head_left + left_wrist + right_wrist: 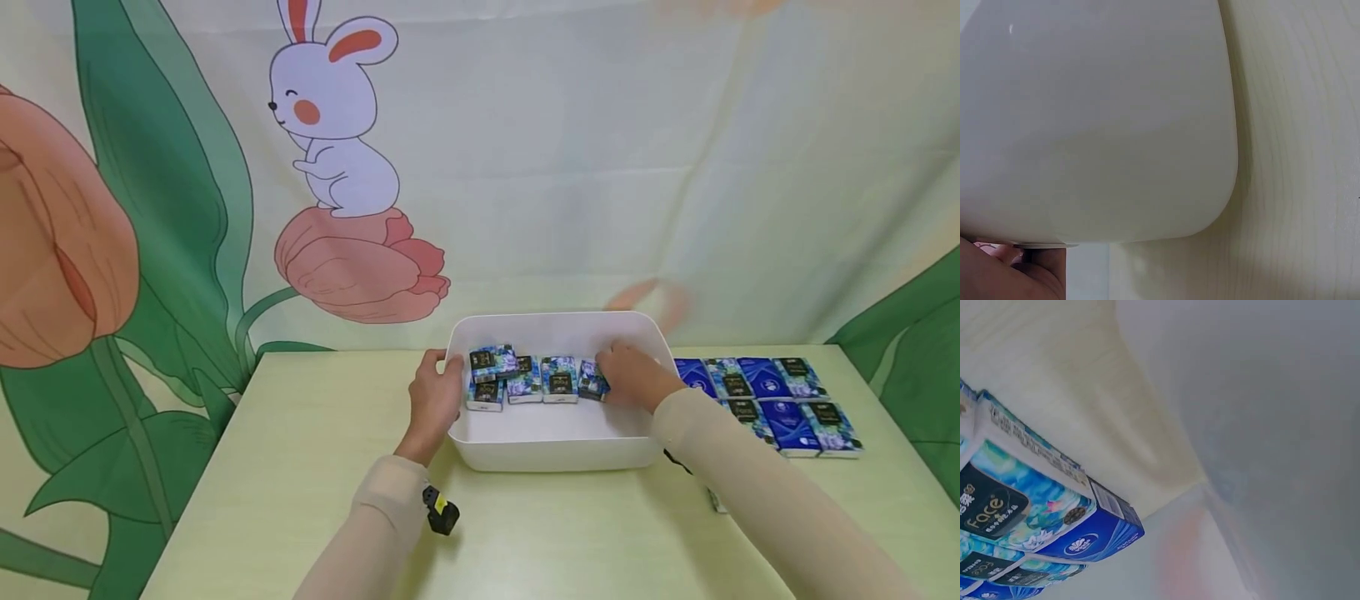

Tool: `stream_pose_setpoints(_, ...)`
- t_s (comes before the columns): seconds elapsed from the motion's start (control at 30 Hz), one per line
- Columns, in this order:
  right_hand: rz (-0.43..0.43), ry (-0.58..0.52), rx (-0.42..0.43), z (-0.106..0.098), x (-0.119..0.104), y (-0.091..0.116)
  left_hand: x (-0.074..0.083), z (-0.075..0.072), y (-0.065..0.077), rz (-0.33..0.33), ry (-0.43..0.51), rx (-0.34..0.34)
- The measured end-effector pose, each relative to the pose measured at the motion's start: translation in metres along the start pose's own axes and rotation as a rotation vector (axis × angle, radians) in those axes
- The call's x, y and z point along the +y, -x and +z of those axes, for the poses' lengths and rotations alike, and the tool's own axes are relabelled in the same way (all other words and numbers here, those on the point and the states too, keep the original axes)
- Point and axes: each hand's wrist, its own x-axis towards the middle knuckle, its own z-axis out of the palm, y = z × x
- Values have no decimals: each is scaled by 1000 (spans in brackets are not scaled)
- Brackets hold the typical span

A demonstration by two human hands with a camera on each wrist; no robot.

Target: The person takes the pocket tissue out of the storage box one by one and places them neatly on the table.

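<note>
A white plastic bin (555, 455) stands on the table with several small tissue packs in it, flowered blue with black labels. My left hand (437, 400) grips its left rim, thumb on the inside. In the left wrist view, part of that hand (1013, 275) shows at the edge of the bin wall (1104, 125). My right hand (637, 375) reaches into the bin's right side and holds a tissue pack (590, 381) there, its fingertips partly hidden. Left of it lie another pack (559, 379) and a pack (493, 362) resting on top of others.
On the table (315, 467), right of the bin, flowered and plain blue tissue packs (795, 427) lie in rows, partly behind my right sleeve. Packs with a "Face" label (997, 512) show beside the bin wall (1285, 425) in the right wrist view. A printed cloth (525, 167) hangs behind.
</note>
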Motion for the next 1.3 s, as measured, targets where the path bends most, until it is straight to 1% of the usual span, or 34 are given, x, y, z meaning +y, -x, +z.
stream_pose_setpoints(0.1, 57, -47, -20, -2, -1, 4, 1, 2, 0, -4, -3, -3)
stream_pose_setpoints(0.13, 62, -58, -17, -3, -1, 6, 0, 2, 0, -6, -5, -3)
stream_pose_setpoints(0.2, 48, -58, 2, -7, -1, 11, 0, 3, 0, -13, -7, -5)
stream_pose_setpoints(0.3, 3, -58, 59, -19, -1, 24, 0, 2, -2, -16, -10, 2)
stream_pose_setpoints(0.33, -10, -65, 79, -24, -1, 30, 0, 1, -2, -14, -9, 4)
stream_pose_setpoints(0.4, -10, -101, 109, -34, 0, 43, -1, 1, -3, -10, -7, 9)
stream_pose_setpoints(0.57, 28, -168, 184, -51, 8, 74, -3, 2, -3, 3, -9, -1)
stream_pose_setpoints(0.67, 47, -187, 224, -59, 17, 95, -4, 3, -2, 15, -7, -8)
stream_pose_setpoints(0.8, 72, -202, 257, -66, 33, 123, -3, 4, -1, 14, -2, -17)
stream_pose_setpoints(0.93, 105, -208, 279, -59, 54, 142, -4, 4, -2, 6, -3, -14)
stream_pose_setpoints(1.07, 141, -230, 302, -45, 79, 157, -5, 5, -2, 8, 4, -8)
stream_pose_setpoints(1.2, 183, -250, 322, -25, 105, 175, -7, 8, 0, 13, 11, -7)
stream_pose_setpoints(1.3, 231, -269, 330, -6, 122, 188, -8, 8, -1, 27, 14, -2)
